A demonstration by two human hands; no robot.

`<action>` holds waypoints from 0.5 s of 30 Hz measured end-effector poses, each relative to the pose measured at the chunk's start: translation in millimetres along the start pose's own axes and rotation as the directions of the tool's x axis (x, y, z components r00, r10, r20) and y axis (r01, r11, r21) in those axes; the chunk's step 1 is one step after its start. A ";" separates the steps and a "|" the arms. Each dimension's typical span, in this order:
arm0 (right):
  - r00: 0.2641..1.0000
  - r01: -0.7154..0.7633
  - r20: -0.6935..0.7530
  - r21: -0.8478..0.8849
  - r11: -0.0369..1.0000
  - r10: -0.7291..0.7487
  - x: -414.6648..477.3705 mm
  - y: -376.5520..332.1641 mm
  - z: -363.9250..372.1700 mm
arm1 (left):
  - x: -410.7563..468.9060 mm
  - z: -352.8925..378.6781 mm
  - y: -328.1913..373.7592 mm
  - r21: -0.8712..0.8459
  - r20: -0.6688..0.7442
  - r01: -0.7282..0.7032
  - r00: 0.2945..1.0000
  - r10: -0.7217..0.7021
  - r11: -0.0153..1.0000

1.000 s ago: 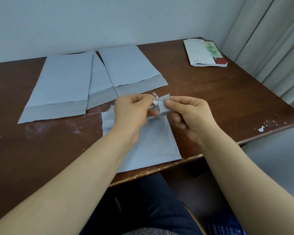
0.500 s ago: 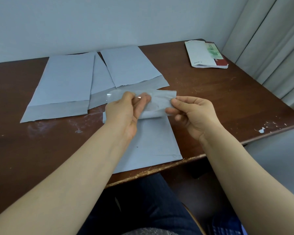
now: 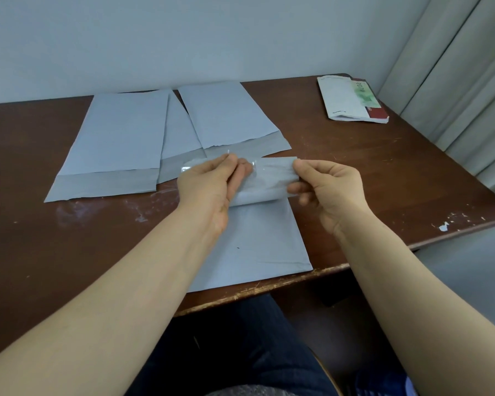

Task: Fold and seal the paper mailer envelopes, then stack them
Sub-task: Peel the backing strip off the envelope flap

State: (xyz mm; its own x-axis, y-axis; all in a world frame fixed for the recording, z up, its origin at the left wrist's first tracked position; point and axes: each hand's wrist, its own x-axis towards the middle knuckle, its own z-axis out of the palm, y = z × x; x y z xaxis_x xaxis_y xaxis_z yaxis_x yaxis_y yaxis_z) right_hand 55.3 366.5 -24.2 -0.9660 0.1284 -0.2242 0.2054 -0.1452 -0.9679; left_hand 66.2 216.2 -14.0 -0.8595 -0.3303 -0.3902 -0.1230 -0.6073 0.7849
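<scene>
A light blue-grey mailer envelope (image 3: 257, 241) lies at the near edge of the table, its flap (image 3: 272, 178) lifted and curled toward me. My left hand (image 3: 212, 184) pinches a clear release strip (image 3: 187, 168) near the middle of the flap's top edge. My right hand (image 3: 329, 187) pinches the flap's right end. Three more mailers lie flat behind with flaps open: one at left (image 3: 120, 138), one in the middle (image 3: 179, 135) partly covered, one at right (image 3: 226, 112).
The brown wooden table (image 3: 355, 155) has scuffed white marks and a chipped front edge. A folded paper packet with green and red print (image 3: 352, 100) lies at the far right corner. Curtains (image 3: 463, 81) hang at right. My lap is below the table edge.
The flap, bunched between both hands a second ago, is now spread wide. My left hand has slid left along it, drawing the clear strip with it; the right hand stays at the right end.
</scene>
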 end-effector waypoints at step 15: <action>0.996 0.000 -0.089 -0.116 0.993 -0.010 7.8 4.5 0.8 | 14.6 -30.6 29.7 -0.040 -0.120 -0.080 0.990 0.074 0.996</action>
State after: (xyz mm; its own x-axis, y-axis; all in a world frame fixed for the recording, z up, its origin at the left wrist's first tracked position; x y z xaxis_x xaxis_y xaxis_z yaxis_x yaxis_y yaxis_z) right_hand 48.6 366.1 -30.2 -0.9503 0.2163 -0.2238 0.2224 -0.0308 -0.9745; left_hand 65.2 171.2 -11.0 -0.8002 -0.4591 -0.3859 -0.0340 -0.6077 0.7934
